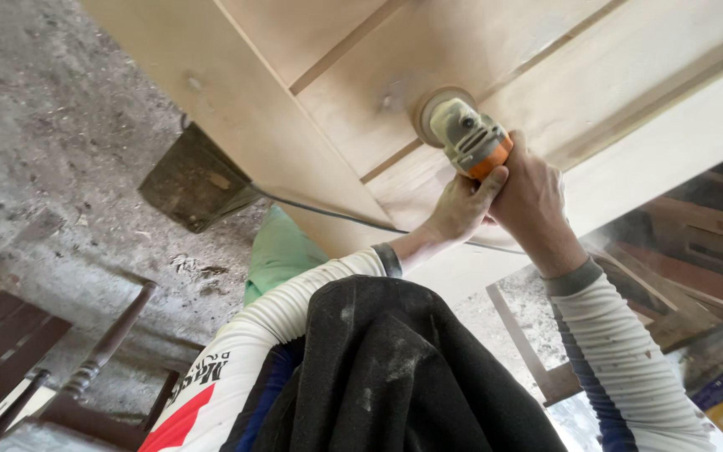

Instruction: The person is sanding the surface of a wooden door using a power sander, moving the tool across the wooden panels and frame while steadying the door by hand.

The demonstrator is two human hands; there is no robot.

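Both my hands grip a dusty grey sander (pixel 468 136) with an orange collar, my left hand (pixel 459 205) and right hand (pixel 533 197) wrapped tight around its body. Its round pad presses flat against a pale wooden door (pixel 311 92). Beyond, a black cord (pixel 328 214) trails past a dark wooden chair (pixel 85 368) on the gritty concrete floor (pixel 43 125).

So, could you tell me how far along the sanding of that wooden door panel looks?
Done: the pale wooden door looks smooth and dusty. In hand: left hand and right hand press the sander onto a panel. Left: how much remains unsanded cannot be judged.
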